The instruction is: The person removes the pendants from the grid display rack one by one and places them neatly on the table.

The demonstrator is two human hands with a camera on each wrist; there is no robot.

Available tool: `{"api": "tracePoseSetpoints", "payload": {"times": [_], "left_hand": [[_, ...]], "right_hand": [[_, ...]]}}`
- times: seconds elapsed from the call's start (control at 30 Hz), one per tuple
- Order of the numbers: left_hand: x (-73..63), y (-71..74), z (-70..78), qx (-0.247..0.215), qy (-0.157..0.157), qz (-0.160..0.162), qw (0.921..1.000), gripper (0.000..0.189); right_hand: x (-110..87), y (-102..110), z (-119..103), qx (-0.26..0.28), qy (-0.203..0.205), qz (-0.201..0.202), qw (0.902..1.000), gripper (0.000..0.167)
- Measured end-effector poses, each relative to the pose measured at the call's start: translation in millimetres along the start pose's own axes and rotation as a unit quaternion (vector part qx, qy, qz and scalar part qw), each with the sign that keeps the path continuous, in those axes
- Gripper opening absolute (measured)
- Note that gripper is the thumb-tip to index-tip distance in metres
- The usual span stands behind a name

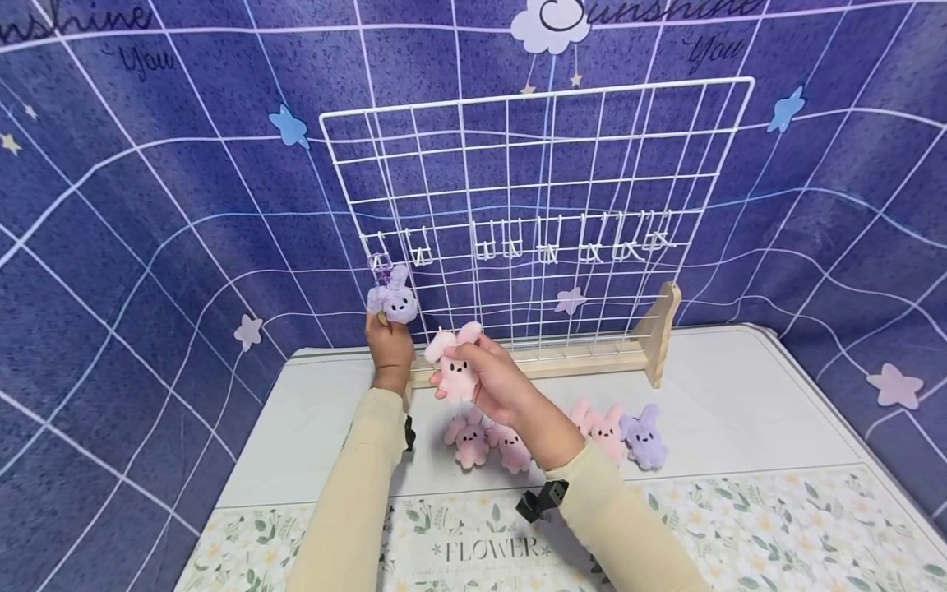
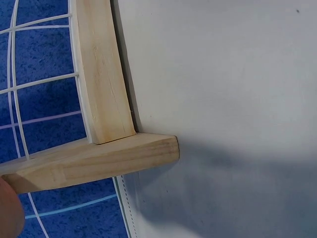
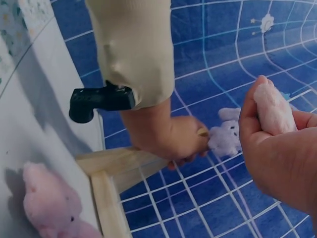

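Observation:
My left hand grips the left wooden upright of the wire rack, its curled fingers showing beyond the wood in the right wrist view. Just above it, a purple plush bunny hangs from the leftmost hook. My right hand holds a pink plush bunny in front of the grid, thumb across its front below the ears. In the right wrist view this pink bunny is cupped between thumb and fingers. Only a bit of the left hand enters the left wrist view, beside the wooden foot.
The white wire grid stands at the back of the table, with several white hooks in a row. In front lie pink bunnies and a purple bunny, partly behind the right forearm. A floral mat covers the near edge.

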State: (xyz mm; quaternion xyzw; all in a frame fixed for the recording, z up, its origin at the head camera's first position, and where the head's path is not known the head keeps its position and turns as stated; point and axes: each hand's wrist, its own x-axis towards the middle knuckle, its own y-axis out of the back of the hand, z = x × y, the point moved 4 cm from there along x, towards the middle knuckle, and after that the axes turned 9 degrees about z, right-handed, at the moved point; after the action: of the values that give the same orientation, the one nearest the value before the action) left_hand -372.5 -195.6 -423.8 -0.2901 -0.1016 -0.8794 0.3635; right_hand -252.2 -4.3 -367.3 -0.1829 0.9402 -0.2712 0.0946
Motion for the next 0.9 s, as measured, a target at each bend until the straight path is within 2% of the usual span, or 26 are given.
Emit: {"api": "tracePoseSetpoints", "payload": {"times": [0.27,0.5,0.73,0.9], "left_hand": [[0.8,-1.2,-1.4,-0.007,-0.003,0.005,1.0000,0.035],[1.0,-0.5,-1.7,0.004,-0.006,0.011,0.9999,0.034],[0.4,-0.6,-3.4,-0.019,-0.011,0.006,0.9997,0.032],[0.3,-1.0,-2.5,-0.022,-0.013,0.000,0.9997,0.032]], "right_hand": [[5.5,10.5,13.2,-0.039,-0.016,0.018,0.9990,0.007],[13.0,24.3,22.0,-0.085,-0.010,0.035,0.9957,0.018],[20.5,38.1,36.2,-0.131,-0.025,0.044,0.9901,0.011],[23.7,40.8,42.4,-0.163,-0.029,0.051,0.9848,0.014]]}}
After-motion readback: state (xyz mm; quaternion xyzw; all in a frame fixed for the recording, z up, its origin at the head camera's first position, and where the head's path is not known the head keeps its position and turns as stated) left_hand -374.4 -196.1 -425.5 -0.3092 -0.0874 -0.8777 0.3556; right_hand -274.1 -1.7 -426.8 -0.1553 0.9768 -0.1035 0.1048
